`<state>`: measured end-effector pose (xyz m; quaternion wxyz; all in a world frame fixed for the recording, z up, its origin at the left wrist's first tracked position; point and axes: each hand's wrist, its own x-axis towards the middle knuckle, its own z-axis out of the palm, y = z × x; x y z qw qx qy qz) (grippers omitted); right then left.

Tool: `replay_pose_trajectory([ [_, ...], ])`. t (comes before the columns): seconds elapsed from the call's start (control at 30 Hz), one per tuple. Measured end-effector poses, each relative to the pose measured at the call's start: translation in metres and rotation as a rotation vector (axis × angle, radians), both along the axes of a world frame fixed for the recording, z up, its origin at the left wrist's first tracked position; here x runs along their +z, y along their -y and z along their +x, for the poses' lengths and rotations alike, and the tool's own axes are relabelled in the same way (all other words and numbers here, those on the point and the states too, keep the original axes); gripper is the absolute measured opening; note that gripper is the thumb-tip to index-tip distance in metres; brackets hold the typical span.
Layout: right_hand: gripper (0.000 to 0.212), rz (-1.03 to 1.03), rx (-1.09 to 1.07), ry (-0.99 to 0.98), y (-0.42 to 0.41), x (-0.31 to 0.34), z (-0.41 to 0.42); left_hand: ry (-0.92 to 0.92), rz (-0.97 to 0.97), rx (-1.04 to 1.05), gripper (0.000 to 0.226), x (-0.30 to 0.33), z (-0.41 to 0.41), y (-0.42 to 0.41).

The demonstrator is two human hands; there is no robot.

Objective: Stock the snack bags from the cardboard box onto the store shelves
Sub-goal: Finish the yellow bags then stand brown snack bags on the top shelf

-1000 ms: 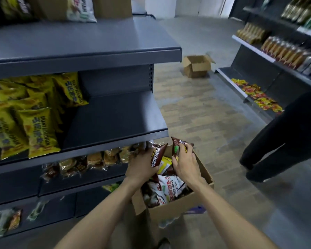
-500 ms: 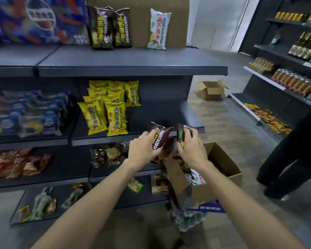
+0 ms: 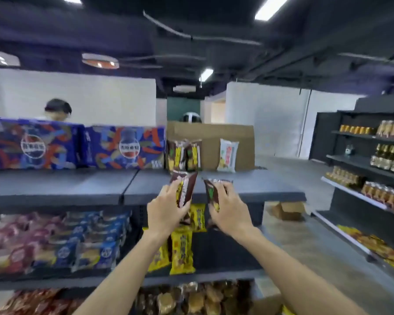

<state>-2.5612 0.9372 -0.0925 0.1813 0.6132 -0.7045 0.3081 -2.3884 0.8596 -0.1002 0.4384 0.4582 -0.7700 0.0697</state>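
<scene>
The left hand (image 3: 166, 212) has its fingers curled round an upright brown snack bag (image 3: 184, 189). The right hand (image 3: 229, 212) grips a second brown bag (image 3: 212, 189) just beside it, the two bags apart. Both are raised level with the front edge of the top shelf (image 3: 248, 187). On that shelf two brown bags (image 3: 184, 154) and a white bag (image 3: 228, 155) lean on a cardboard carton (image 3: 212, 133), with bare shelf in front of them. Yellow bags (image 3: 182, 251) hang on the shelf below.
</scene>
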Motion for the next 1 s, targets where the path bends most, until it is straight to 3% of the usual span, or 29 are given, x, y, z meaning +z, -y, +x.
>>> replay_pose_trajectory([
  [0.43, 0.055, -0.039, -0.046, -0.060, 0.146, 0.103, -0.052, 0.044, 0.068, 0.180, 0.066, 0.092, -0.053, 0.140],
  [1.0, 0.058, 0.018, 0.017, -0.018, 0.313, 0.059, -0.071, 0.078, -0.010, 0.253, 0.062, 0.059, -0.102, 0.266],
])
